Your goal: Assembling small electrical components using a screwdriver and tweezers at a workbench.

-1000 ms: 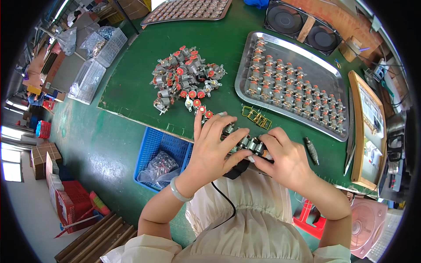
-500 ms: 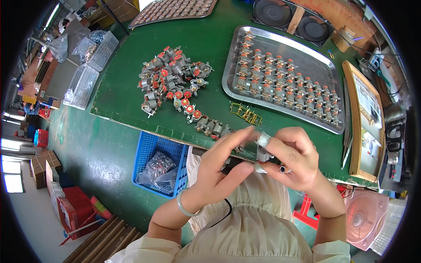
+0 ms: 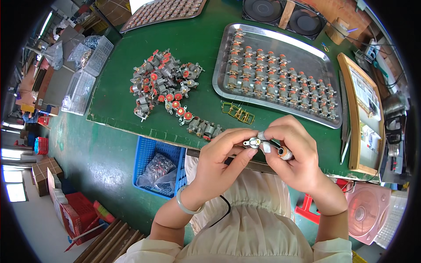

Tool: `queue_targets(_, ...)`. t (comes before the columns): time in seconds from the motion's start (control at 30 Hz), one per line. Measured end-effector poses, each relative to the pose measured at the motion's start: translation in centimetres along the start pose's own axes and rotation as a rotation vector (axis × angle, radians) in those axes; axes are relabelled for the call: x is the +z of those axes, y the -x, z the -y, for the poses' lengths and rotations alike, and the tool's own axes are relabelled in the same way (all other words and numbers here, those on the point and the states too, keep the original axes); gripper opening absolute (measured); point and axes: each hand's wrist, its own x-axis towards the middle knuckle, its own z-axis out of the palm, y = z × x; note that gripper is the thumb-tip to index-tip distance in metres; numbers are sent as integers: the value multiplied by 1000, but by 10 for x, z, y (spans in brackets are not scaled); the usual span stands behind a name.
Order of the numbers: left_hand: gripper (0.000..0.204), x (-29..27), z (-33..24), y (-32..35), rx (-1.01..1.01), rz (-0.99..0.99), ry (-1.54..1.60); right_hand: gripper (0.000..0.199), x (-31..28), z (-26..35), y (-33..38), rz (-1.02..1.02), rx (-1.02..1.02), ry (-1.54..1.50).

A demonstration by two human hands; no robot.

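Observation:
My left hand (image 3: 221, 160) pinches a small metal part (image 3: 252, 143) with eared ends and a brass-coloured centre between thumb and fingertips, just over the table's near edge. Close against it is my right hand (image 3: 296, 153), its thumb and forefinger wrapped in pale tape and meeting the part's right side. A round-ended cylindrical tool (image 3: 285, 153), probably a handle, is tucked in the right hand's curled fingers; its other end is hidden. Just left of the hands runs a row of similar grey parts (image 3: 201, 128), trailing from a heap of red-capped metal parts (image 3: 160, 79).
A metal tray (image 3: 302, 48) holds rows of similar parts at the right; another filled tray (image 3: 164, 9) lies at the far left. Brass-coloured wire frames (image 3: 237, 113) sit near the big tray. Further right stands a wooden frame (image 3: 357, 118). A blue crate (image 3: 144, 164) is below the table edge.
My left hand has closed in from open fingers and now grips the small part beside the right hand. The part has turned, showing its eared end. The view has shifted slightly.

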Motion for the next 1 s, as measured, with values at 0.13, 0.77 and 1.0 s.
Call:
queue_targets(0.13, 26, 1, 1, -3, 128, -51, -200, 29, 5, -5, 5, -18, -59, 126)
queue_targets(0.77, 31, -9, -4, -1, 67, -316, -142, 35, 11, -32, -8, -34, 314, 12)
queue_targets(1.0, 20, -26, -12, -8, -163, -319, 357, 48, 32, -41, -10, 114, 11, 574)
